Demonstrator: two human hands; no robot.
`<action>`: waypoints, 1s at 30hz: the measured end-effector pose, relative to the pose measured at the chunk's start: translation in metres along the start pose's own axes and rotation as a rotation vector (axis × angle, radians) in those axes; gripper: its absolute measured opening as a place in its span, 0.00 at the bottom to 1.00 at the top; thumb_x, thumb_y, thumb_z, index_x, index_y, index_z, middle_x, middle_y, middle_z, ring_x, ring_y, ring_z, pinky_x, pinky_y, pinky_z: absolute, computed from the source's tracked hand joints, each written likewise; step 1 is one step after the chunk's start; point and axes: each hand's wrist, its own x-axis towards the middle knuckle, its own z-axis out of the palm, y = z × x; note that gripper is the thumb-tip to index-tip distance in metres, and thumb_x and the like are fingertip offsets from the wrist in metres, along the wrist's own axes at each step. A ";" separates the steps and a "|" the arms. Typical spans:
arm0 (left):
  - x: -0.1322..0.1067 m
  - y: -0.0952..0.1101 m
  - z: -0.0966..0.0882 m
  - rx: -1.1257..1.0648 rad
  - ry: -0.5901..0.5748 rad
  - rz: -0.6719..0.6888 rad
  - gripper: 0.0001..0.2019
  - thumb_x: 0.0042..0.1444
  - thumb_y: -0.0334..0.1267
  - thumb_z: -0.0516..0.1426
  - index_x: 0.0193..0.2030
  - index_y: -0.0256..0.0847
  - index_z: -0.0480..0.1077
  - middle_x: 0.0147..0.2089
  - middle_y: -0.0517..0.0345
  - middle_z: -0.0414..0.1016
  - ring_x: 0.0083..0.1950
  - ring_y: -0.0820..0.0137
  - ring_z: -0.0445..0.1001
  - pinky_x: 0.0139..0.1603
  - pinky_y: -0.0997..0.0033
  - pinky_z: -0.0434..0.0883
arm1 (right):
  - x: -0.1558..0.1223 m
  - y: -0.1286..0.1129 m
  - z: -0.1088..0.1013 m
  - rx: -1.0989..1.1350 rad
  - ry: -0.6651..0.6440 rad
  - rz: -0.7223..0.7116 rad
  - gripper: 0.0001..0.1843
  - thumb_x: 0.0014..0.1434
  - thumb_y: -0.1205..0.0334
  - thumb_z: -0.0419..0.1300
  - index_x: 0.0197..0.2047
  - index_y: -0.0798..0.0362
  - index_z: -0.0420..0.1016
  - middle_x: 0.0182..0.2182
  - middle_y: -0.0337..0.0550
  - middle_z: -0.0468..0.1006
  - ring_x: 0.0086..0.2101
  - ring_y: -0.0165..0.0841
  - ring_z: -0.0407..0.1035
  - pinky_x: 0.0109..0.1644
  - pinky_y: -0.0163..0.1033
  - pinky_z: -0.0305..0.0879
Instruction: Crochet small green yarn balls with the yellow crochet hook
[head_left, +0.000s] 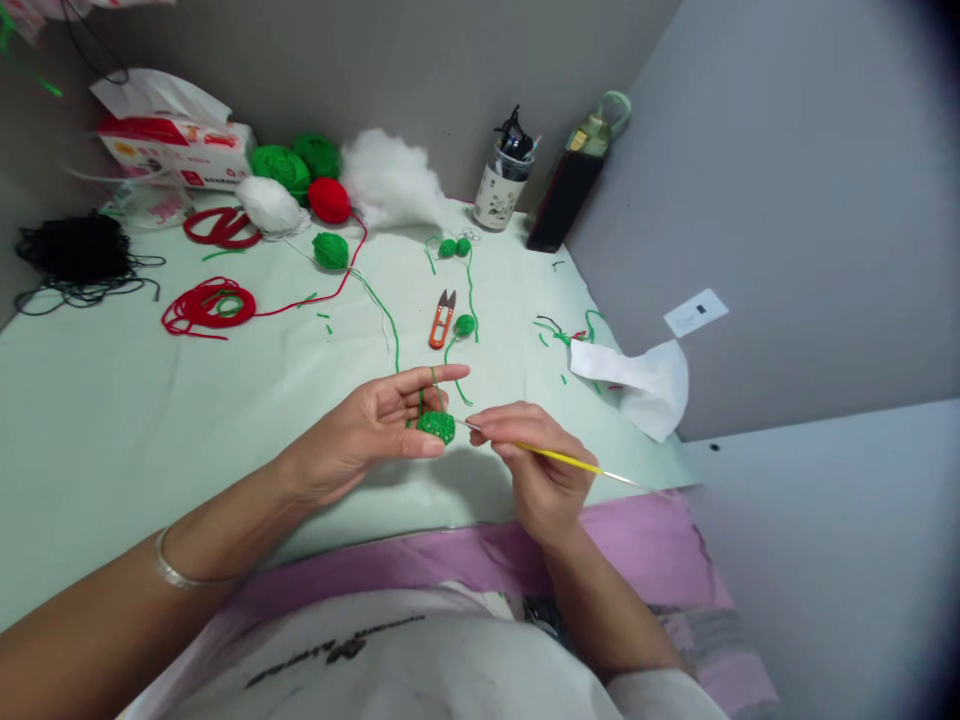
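Between the thumb and fingers of my left hand (375, 425) is a small green crochet piece (436, 428). Green yarn loops over its outstretched index finger and runs back to a green yarn ball (331, 251). My right hand (544, 465) grips a crochet hook (562, 458) with a yellow handle, pen-like. The metal tip of the hook meets the right edge of the green piece; whether it is inside a stitch I cannot tell. Beyond my hands lie orange thread snips (442, 320) and a little green crocheted ball (464, 326) with a yarn tail.
Red yarn (217, 303) lies coiled at left, near red-handled scissors (222, 228) and a black yarn heap (75, 250). At the back stand a tissue box (180, 150), white stuffing (390, 180), a pen cup (500, 190) and a dark bottle (568, 195). White paper (637, 385) lies at right.
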 end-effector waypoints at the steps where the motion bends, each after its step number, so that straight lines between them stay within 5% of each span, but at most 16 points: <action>1: 0.000 0.000 0.000 0.022 0.001 0.008 0.32 0.46 0.30 0.73 0.60 0.51 0.78 0.43 0.59 0.71 0.44 0.71 0.71 0.46 0.73 0.71 | 0.000 -0.001 0.000 0.018 0.005 0.026 0.09 0.67 0.66 0.63 0.45 0.45 0.85 0.39 0.44 0.87 0.37 0.37 0.82 0.40 0.45 0.81; 7: 0.000 0.001 -0.001 0.111 -0.028 0.034 0.30 0.49 0.32 0.71 0.61 0.50 0.78 0.41 0.59 0.69 0.39 0.72 0.69 0.37 0.74 0.69 | 0.003 -0.002 -0.003 0.129 0.013 0.215 0.08 0.67 0.57 0.65 0.40 0.49 0.84 0.36 0.45 0.86 0.31 0.34 0.78 0.35 0.43 0.79; 16: 0.000 0.001 -0.003 0.231 -0.044 0.115 0.27 0.51 0.32 0.70 0.59 0.48 0.78 0.40 0.59 0.69 0.40 0.71 0.71 0.38 0.75 0.71 | 0.002 -0.001 -0.009 0.228 -0.004 0.269 0.05 0.65 0.60 0.67 0.41 0.49 0.85 0.36 0.44 0.86 0.31 0.33 0.78 0.35 0.42 0.78; 24: -0.001 -0.007 0.008 0.426 0.120 0.286 0.28 0.51 0.35 0.72 0.60 0.47 0.77 0.40 0.58 0.77 0.46 0.67 0.74 0.56 0.65 0.71 | 0.003 0.007 -0.005 0.394 0.076 0.336 0.05 0.63 0.60 0.68 0.39 0.49 0.86 0.33 0.44 0.85 0.28 0.32 0.78 0.29 0.36 0.77; 30: -0.002 -0.011 0.011 0.515 0.162 0.330 0.29 0.53 0.33 0.69 0.62 0.47 0.75 0.46 0.57 0.77 0.45 0.68 0.73 0.54 0.65 0.71 | -0.001 0.007 -0.005 0.355 0.051 0.318 0.05 0.63 0.59 0.67 0.38 0.50 0.86 0.34 0.45 0.86 0.29 0.33 0.78 0.32 0.39 0.78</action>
